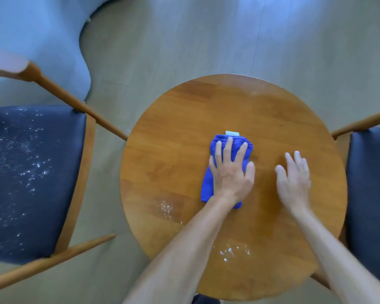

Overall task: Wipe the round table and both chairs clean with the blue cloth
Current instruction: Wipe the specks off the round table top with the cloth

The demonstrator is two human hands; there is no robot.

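Note:
The round wooden table (261, 119) fills the middle of the view. A folded blue cloth (207, 183) with a white tag lies near its centre. My left hand (232, 172) presses flat on the cloth with straight, spread fingers. Beside it my right hand (294, 181) hovers or rests open on the bare wood, slightly blurred. White specks (166, 208) mark the table near its left front, and more white specks (233, 252) lie by its front edge. The left chair (31, 172) has a dark seat covered in white specks. The right chair (371, 194) shows a few.
A pale blue sofa (42, 40) curves across the upper left, behind the left chair. Grey plank floor (228, 36) surrounds the table. The chairs' wooden arms (79, 106) reach close to the table edge on both sides.

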